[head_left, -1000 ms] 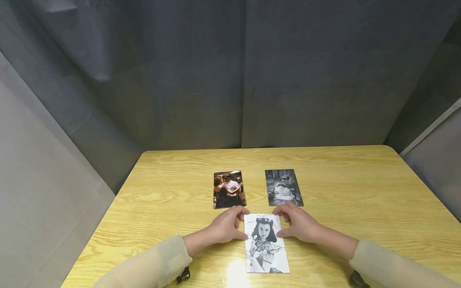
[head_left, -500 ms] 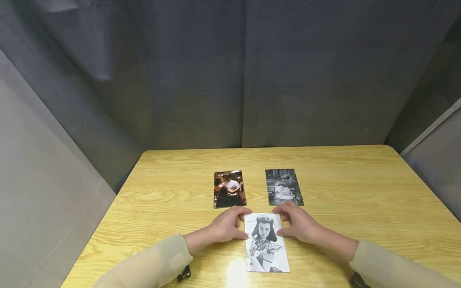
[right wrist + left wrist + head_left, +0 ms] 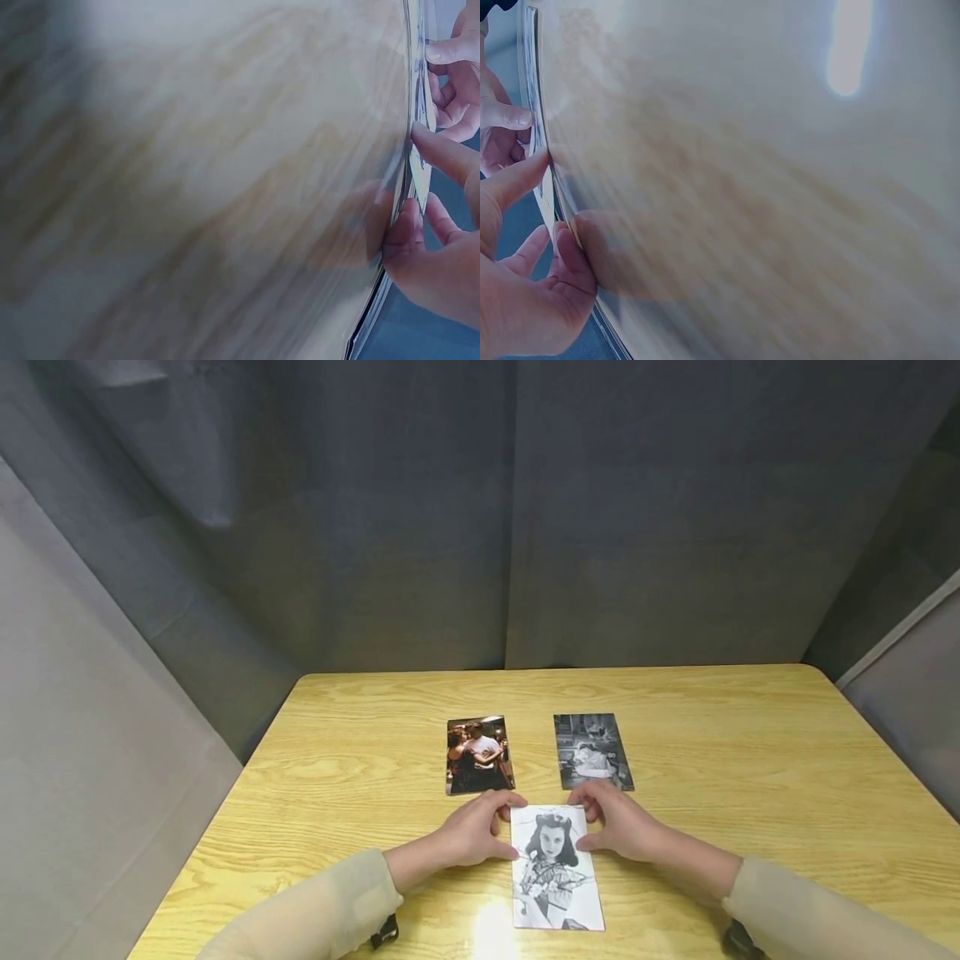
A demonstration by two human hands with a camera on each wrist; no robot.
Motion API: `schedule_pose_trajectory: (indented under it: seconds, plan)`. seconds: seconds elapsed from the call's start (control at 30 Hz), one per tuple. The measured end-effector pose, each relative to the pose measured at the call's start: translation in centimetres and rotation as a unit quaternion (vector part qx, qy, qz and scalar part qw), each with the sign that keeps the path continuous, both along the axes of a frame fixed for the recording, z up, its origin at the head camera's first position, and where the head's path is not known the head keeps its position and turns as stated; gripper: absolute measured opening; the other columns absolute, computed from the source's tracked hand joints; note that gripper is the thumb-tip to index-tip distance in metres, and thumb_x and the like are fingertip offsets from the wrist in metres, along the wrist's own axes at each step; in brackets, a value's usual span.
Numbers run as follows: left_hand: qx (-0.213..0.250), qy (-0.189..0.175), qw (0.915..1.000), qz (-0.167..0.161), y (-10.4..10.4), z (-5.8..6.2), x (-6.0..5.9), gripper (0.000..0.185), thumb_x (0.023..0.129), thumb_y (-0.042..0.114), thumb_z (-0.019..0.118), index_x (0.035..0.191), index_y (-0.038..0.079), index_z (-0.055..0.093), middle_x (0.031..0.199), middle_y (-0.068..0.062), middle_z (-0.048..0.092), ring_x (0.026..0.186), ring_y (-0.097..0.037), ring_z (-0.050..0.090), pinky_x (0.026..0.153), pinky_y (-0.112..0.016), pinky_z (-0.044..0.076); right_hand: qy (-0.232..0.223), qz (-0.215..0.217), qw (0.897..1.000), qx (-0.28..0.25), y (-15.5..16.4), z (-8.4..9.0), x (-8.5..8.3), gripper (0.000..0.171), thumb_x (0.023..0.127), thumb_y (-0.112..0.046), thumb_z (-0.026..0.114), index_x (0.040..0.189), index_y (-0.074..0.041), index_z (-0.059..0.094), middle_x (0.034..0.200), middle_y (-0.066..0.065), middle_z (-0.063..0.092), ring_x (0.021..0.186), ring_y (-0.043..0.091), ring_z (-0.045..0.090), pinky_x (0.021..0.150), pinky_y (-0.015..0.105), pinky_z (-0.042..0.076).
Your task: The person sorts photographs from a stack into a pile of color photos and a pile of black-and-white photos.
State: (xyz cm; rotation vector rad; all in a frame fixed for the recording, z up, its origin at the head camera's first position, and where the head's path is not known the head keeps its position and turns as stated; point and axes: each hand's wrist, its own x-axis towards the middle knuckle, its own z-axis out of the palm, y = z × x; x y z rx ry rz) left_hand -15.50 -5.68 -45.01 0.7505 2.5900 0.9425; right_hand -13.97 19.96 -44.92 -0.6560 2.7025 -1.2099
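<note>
A black-and-white portrait photo point(image 3: 555, 881) on white card lies near the front of the wooden table, between my two hands. My left hand point(image 3: 474, 832) holds it by the left edge, thumb at the side and index finger curled at the top corner. At the right edge my right hand point(image 3: 621, 828) grips it the same way, mirrored. In the left wrist view, fingertips of the left hand point(image 3: 532, 277) press along the thin photo edge point(image 3: 535, 82). The right wrist view has the right hand point(image 3: 442, 232) fingertips against the opposite edge.
Behind the hands lie two more photos: a colour one of a dancing couple point(image 3: 480, 756) on the left and a dark black-and-white one point(image 3: 592, 752) on the right. The wooden table point(image 3: 360, 735) ends at a grey curtain point(image 3: 397, 543); pale panels flank both sides.
Almost nothing moves. The left index finger reaches slightly further along the portrait's top edge, while the view shifts a little.
</note>
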Motion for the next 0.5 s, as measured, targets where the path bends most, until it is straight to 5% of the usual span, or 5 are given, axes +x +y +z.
schedule_pose_trajectory:
  seconds: [0.27,0.5]
  plan:
    - [0.001,-0.011,0.9999,0.011,-0.02,0.03,0.09,0.063,0.073,0.014,0.086,0.127,0.021,0.055,0.093,0.008,0.052,0.068,-0.005,0.047,0.062,-0.024,0.039,-0.03,0.025,0.999,0.004,-0.07,0.08,-0.14,0.051,0.072,-0.001,0.083,0.114,-0.003,0.054,0.077,0.003,0.05,0.067,0.012,0.045,0.06,0.026,0.04]
    - [-0.015,-0.016,0.9997,-0.014,0.02,0.12,-0.26,0.066,0.075,0.013,0.085,0.133,0.019,0.057,0.09,0.008,0.053,0.065,-0.005,0.047,0.059,-0.023,0.038,-0.039,0.045,0.998,0.01,-0.09,0.17,-0.21,0.052,0.076,0.0,0.08,0.123,-0.002,0.056,0.078,0.003,0.049,0.066,0.01,0.045,0.059,0.026,0.041]
